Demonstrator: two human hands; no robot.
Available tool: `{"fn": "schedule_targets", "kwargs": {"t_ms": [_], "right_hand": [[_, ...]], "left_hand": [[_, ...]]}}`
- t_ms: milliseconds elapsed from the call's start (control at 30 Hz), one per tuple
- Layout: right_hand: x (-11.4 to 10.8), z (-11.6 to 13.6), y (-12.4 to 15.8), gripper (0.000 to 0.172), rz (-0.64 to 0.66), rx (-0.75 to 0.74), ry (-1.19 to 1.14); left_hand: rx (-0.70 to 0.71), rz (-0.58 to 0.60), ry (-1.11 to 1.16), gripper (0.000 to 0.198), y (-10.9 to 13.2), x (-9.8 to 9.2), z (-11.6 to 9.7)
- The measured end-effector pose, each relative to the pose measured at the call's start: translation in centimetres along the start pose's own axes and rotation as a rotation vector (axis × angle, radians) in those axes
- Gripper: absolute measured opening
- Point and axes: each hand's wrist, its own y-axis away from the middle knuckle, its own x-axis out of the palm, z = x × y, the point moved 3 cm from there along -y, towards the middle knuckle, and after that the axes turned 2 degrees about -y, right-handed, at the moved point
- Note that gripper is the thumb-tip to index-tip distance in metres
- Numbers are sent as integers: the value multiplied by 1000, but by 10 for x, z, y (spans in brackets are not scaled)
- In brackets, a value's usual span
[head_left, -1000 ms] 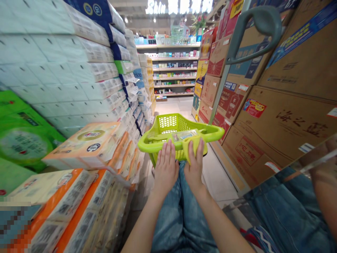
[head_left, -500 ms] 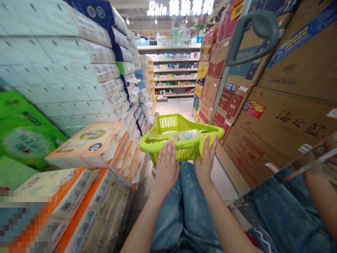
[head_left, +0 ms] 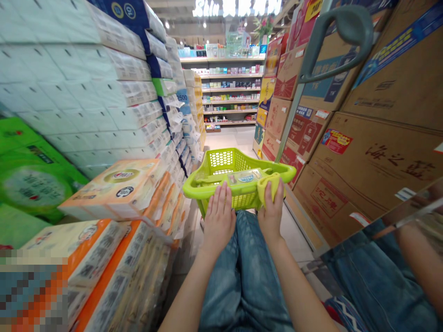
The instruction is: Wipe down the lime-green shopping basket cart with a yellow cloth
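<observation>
A lime-green plastic shopping basket [head_left: 228,161] sits just past my denim-clad knees. My left hand [head_left: 218,220] has its fingers over the basket's near rim. My right hand [head_left: 271,207] grips a folded yellow cloth [head_left: 268,188] at the rim's right side. A flat packaged item [head_left: 245,177] lies across the top of the basket between my hands. Its label is too small to read.
Stacked tissue packs [head_left: 117,106] wall the aisle's left side, and printed cardboard cartons [head_left: 374,166] line the right. A grey-green handle [head_left: 334,41] rises at upper right. A mirrored panel [head_left: 380,258] sits at lower right. Product shelves [head_left: 230,92] stand ahead.
My right hand and the yellow cloth have shifted right along the basket's rim, with the cloth gathered higher in my fingers. My left hand and the basket have barely moved.
</observation>
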Motion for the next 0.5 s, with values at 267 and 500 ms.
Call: {"fn": "schedule_targets", "kwargs": {"t_ms": [267,500], "right_hand": [[19,61,10,82,93,-43,-13],[7,17,7,88,49,-81,36]], "left_hand": [[-7,2,-39,72,3,4,3],[-22,-27,-67,72,2,8,2]]}}
